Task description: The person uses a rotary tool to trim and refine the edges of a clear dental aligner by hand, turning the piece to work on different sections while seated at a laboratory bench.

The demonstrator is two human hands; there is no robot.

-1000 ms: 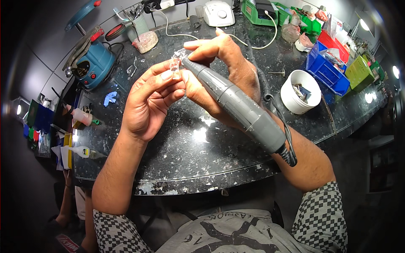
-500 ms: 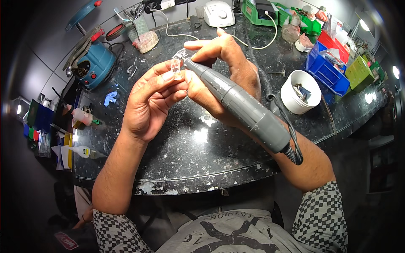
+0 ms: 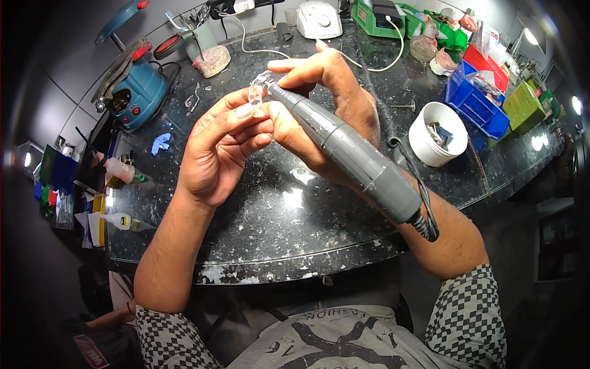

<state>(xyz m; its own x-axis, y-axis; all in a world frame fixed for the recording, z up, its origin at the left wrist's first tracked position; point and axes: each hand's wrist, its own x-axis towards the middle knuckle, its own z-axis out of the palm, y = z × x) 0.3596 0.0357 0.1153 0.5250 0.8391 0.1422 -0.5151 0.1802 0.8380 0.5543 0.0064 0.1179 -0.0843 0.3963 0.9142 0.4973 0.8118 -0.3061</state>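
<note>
My right hand [image 3: 326, 104] grips a grey handheld rotary tool [image 3: 350, 154], its thick body slanting down to the right with a black cable leaving its lower end. The tool's tip points up-left against a small clear plastic piece [image 3: 257, 98]. My left hand [image 3: 221, 147] pinches that clear piece between thumb and fingertips, right beside the tool's tip. Both hands are held above a dark speckled stone worktop [image 3: 264, 227].
A white round tub [image 3: 437, 132] stands right of my hands, blue [image 3: 476, 104] and green bins [image 3: 522, 107] behind it. A blue machine [image 3: 135, 92] sits at the back left, a white control box [image 3: 319, 18] at the back. Small bottles [image 3: 120, 169] line the left edge.
Both hands have shifted very slightly; the grip on the tool and the clear piece is the same.
</note>
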